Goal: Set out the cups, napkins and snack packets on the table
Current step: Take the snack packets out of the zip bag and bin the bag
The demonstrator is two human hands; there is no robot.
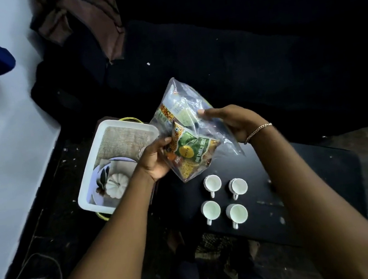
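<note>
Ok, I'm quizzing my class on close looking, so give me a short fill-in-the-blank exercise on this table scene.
1. The number of white cups standing on the black table is ____.
2. The snack packets are held inside a clear plastic ____.
3. The bracelet is on the person's ____ wrist.
4. The white tray lies to the ____ of the cups.

Missing words: four; bag; right; left

One camera on my head, looking steeply down and forward, close over my forearms and the table [312, 168] below me.
</note>
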